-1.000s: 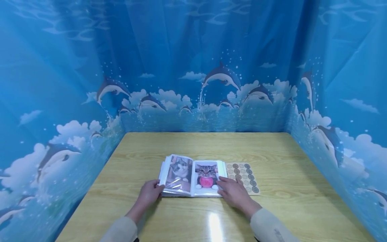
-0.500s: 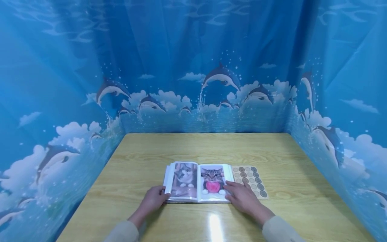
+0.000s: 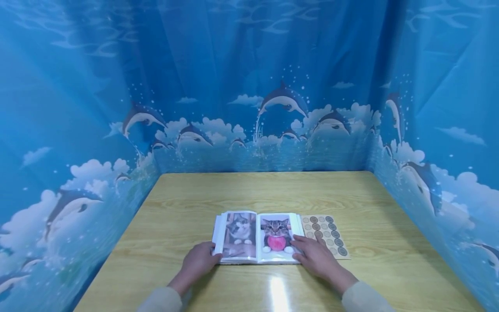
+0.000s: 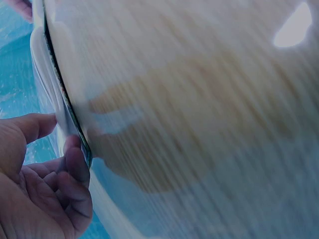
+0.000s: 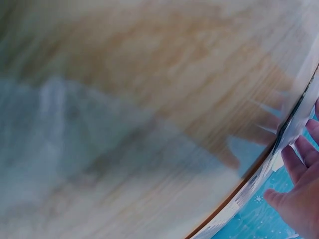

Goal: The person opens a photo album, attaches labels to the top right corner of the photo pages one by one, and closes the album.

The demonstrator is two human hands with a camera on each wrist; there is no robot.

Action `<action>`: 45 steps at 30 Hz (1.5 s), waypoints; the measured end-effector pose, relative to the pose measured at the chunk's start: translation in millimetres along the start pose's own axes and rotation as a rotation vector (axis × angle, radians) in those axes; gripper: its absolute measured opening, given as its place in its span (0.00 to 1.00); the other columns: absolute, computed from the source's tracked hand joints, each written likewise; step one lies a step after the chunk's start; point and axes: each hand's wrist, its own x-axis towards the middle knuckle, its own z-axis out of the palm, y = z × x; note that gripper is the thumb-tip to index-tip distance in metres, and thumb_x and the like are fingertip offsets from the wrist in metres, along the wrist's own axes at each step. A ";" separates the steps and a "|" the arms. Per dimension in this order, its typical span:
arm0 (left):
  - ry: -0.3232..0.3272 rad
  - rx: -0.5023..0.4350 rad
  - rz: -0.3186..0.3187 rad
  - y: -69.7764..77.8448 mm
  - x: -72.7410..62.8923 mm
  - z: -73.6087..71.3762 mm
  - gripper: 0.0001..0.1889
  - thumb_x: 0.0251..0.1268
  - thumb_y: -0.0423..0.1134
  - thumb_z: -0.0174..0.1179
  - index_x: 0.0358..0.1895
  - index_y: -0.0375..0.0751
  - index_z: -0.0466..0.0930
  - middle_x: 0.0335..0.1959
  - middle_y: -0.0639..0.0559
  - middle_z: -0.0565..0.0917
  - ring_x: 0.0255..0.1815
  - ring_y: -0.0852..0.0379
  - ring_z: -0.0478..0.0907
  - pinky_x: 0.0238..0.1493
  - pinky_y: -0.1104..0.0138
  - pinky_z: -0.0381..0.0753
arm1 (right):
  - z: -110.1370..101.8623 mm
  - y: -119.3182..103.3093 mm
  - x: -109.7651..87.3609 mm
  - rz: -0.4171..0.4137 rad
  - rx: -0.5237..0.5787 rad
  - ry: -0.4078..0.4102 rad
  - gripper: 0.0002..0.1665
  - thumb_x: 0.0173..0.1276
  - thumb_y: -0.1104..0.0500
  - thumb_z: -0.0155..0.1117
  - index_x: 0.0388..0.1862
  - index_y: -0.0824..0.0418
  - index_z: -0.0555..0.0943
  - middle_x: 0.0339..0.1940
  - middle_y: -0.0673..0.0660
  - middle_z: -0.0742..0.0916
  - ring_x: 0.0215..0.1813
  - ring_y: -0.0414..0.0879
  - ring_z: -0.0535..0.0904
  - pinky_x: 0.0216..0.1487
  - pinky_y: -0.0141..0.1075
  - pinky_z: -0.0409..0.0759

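An open photo album (image 3: 241, 236) lies on the table, a grey-and-white cat photo on its left page and a tabby with a pink ball on its right page. My left hand (image 3: 199, 260) grips the near left corner. In the left wrist view, the thumb is against the pages and curled fingers (image 4: 77, 159) are at the dark cover edge. My right hand (image 3: 316, 256) rests with extended fingers on the near right part of the album. Right of the album lies a tan card with rows of round, coin-like discs (image 3: 327, 234), partly hidden by the right hand.
The wood-grain table (image 3: 187, 195) stretches beyond the album and to both sides. A blue curtain (image 3: 234, 65) with dolphins and clouds hangs behind and along its sides. Light glares off the near tabletop.
Album, card and both hands have shifted to the right and nearer to me, mostly in the first half second. Both hands stay at the album's near corners.
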 end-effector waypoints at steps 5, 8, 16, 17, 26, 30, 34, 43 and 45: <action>-0.016 0.098 -0.012 1.7 -0.3 -1.2 0.17 0.58 0.44 0.68 0.43 0.35 0.82 0.35 0.44 0.84 0.34 0.47 0.80 0.35 0.53 0.80 | 0.5 -0.2 -0.3 -0.002 -0.001 0.008 0.26 0.68 0.52 0.66 0.61 0.62 0.79 0.67 0.62 0.77 0.67 0.62 0.72 0.71 0.68 0.50; -0.018 0.096 -0.015 0.8 -0.4 -2.6 0.19 0.56 0.42 0.68 0.47 0.34 0.82 0.39 0.41 0.85 0.38 0.43 0.81 0.39 0.50 0.81 | 0.5 -0.5 -0.5 -0.002 0.002 0.014 0.26 0.68 0.53 0.66 0.61 0.62 0.80 0.67 0.62 0.77 0.67 0.62 0.72 0.70 0.69 0.50; -0.019 0.069 -0.045 -2.8 4.2 -13.0 0.20 0.56 0.32 0.61 0.54 0.33 0.81 0.36 0.46 0.84 0.33 0.49 0.78 0.35 0.53 0.79 | -2.4 0.9 -1.5 0.030 0.054 0.046 0.26 0.67 0.55 0.66 0.62 0.64 0.78 0.65 0.64 0.78 0.68 0.62 0.71 0.70 0.66 0.55; -0.013 0.066 -0.043 -3.4 5.5 -14.4 0.19 0.58 0.32 0.60 0.54 0.33 0.81 0.34 0.48 0.83 0.31 0.51 0.77 0.33 0.55 0.79 | -2.8 1.9 -1.3 0.033 0.056 0.054 0.26 0.67 0.56 0.66 0.63 0.64 0.78 0.65 0.64 0.79 0.68 0.63 0.71 0.70 0.65 0.57; 0.028 0.032 -0.017 4.7 18.5 -19.8 0.20 0.64 0.39 0.59 0.56 0.31 0.79 0.36 0.46 0.84 0.35 0.49 0.80 0.38 0.52 0.81 | -9.9 14.6 -0.7 0.049 0.042 0.110 0.24 0.69 0.58 0.64 0.61 0.67 0.78 0.62 0.68 0.80 0.64 0.66 0.74 0.67 0.62 0.66; 0.058 0.046 -0.007 12.1 24.4 -19.6 0.21 0.65 0.41 0.59 0.57 0.31 0.79 0.45 0.39 0.85 0.46 0.41 0.82 0.48 0.48 0.81 | -13.1 24.2 -0.9 0.072 0.037 0.151 0.23 0.70 0.59 0.63 0.60 0.69 0.78 0.62 0.70 0.79 0.63 0.68 0.74 0.65 0.63 0.67; 0.072 0.055 0.003 22.0 30.5 -18.9 0.22 0.66 0.41 0.60 0.58 0.31 0.79 0.50 0.35 0.82 0.52 0.37 0.80 0.53 0.47 0.79 | -17.9 32.6 -0.9 0.102 0.049 0.205 0.23 0.70 0.60 0.62 0.60 0.72 0.78 0.60 0.72 0.80 0.62 0.69 0.74 0.64 0.63 0.68; 0.078 -0.005 0.054 50.3 45.7 -10.7 0.23 0.66 0.40 0.61 0.60 0.29 0.77 0.53 0.33 0.80 0.56 0.36 0.77 0.59 0.46 0.76 | -29.9 46.8 2.8 0.236 0.088 0.187 0.24 0.72 0.58 0.59 0.60 0.75 0.76 0.59 0.76 0.79 0.62 0.72 0.72 0.64 0.64 0.68; 0.064 -0.018 0.043 58.9 49.2 -8.0 0.24 0.67 0.42 0.61 0.61 0.31 0.76 0.55 0.34 0.80 0.57 0.38 0.77 0.61 0.47 0.75 | -32.7 49.2 3.1 0.279 0.094 0.166 0.27 0.73 0.56 0.58 0.62 0.76 0.73 0.61 0.77 0.76 0.64 0.74 0.70 0.65 0.65 0.66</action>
